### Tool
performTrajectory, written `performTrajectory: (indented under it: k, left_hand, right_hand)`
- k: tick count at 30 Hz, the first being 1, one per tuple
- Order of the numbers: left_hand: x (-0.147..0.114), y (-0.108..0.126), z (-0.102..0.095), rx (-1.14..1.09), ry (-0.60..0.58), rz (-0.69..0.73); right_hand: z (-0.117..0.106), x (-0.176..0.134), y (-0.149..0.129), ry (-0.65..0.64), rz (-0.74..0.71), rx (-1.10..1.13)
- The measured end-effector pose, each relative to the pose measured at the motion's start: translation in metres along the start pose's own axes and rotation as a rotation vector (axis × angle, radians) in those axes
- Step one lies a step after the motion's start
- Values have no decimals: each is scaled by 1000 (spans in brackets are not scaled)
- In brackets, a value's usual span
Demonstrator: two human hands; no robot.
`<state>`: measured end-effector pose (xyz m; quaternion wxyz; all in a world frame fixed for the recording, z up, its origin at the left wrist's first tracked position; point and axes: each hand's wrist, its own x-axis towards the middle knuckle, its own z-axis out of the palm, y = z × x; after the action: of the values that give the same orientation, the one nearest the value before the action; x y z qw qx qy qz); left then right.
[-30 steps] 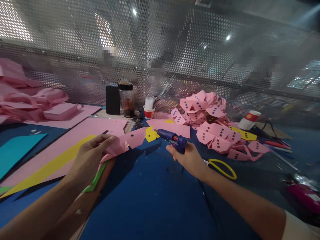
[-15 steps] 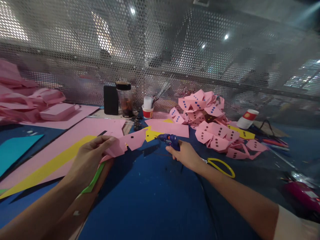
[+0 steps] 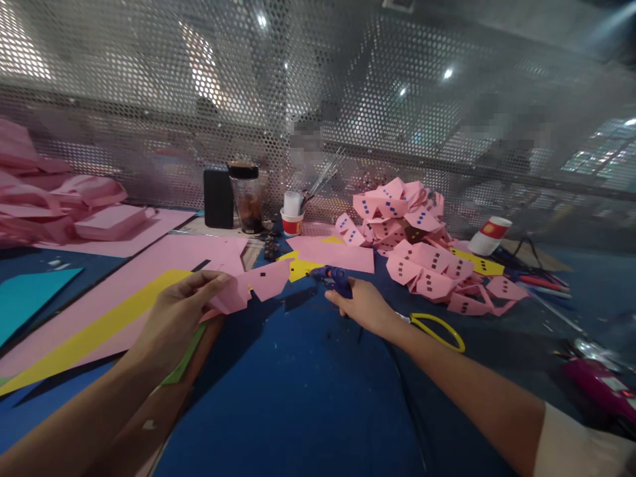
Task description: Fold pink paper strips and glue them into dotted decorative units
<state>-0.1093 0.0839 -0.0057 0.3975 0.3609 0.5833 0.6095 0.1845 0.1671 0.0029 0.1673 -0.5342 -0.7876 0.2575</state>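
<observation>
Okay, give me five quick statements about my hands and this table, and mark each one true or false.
1. The right hand grips a dark blue glue gun. True.
2. The left hand holds a pair of scissors. False: the left hand holds pink paper.
3. A dark-lidded tumbler stands beside a black block. True.
4. The turquoise sheet lies to the right of both hands. False: the turquoise sheet lies at the far left.
5. A pile of pink paper shapes lies beyond the right hand. True.
</observation>
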Motion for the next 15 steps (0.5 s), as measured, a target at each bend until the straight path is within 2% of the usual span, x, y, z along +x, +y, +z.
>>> performTrajectory:
  k: [15]
  left_hand:
    - [-3, 3, 3, -4, -26, -8]
  right_hand:
    - [2, 3, 2, 1, -37, -21]
